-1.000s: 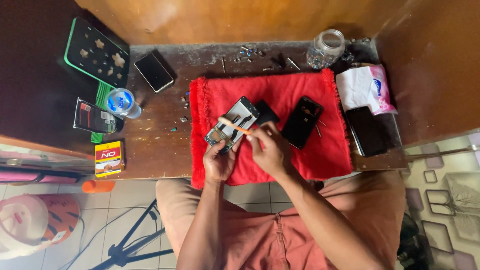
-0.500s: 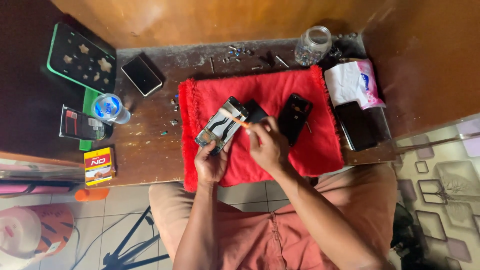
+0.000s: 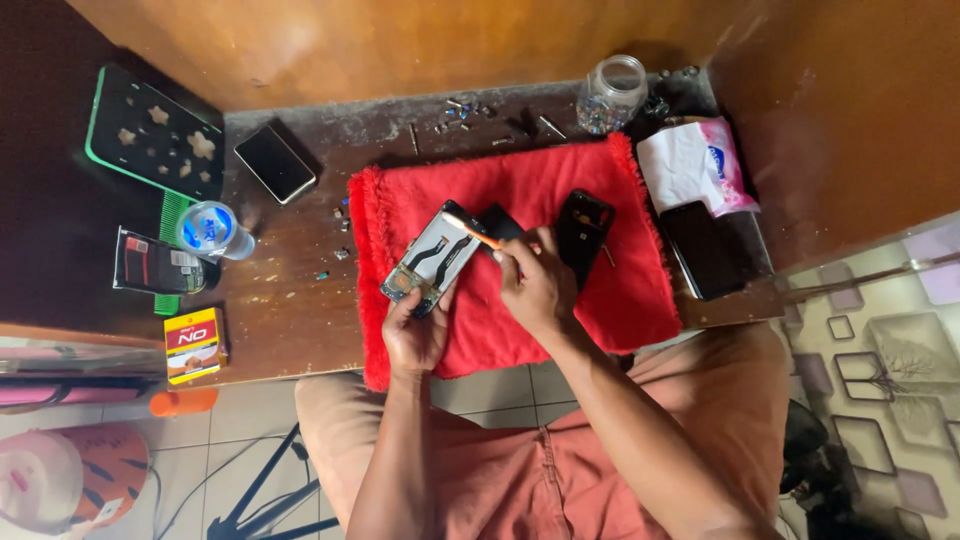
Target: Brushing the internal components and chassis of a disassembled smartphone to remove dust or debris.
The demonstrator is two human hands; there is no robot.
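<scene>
Wooden desk (image 3: 290, 300), red cloth (image 3: 600, 290): opened phone (image 3: 432, 260) gripped in my left hand (image 3: 415, 335); right hand (image 3: 535, 285) pinches orange tool (image 3: 470, 231) over its insides. Step: probing; steadiness needed next.

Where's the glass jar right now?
In the head view the glass jar stands at the table's far edge, right of centre, just beyond the red cloth, beside the scattered screws and the tissue pack.

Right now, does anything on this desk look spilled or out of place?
Yes. Small screws and metal bits lie scattered loose on the wooden desk beyond the red cloth, beside the glass jar, not inside it.
</scene>
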